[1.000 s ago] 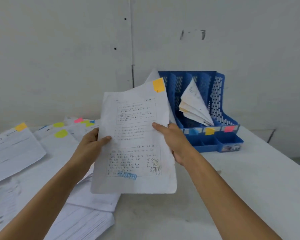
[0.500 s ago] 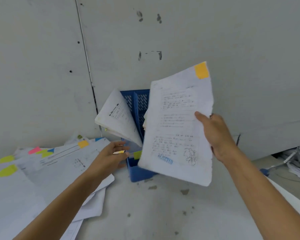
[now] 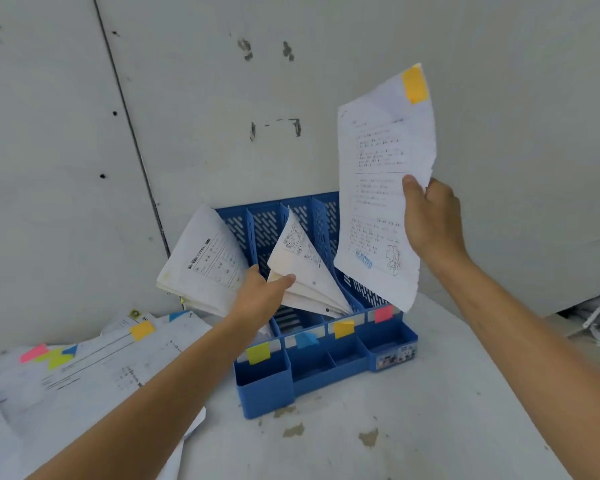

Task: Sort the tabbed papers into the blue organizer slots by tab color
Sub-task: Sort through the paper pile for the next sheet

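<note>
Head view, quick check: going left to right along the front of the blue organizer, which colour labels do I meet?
yellow label → blue label → orange label → pink label

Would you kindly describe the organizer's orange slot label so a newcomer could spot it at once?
Find the blue plastic organizer against the grey wall. Four sticky labels line its front ledge; the orange sticky label is third from the left, between the blue label and the pink label.
</note>
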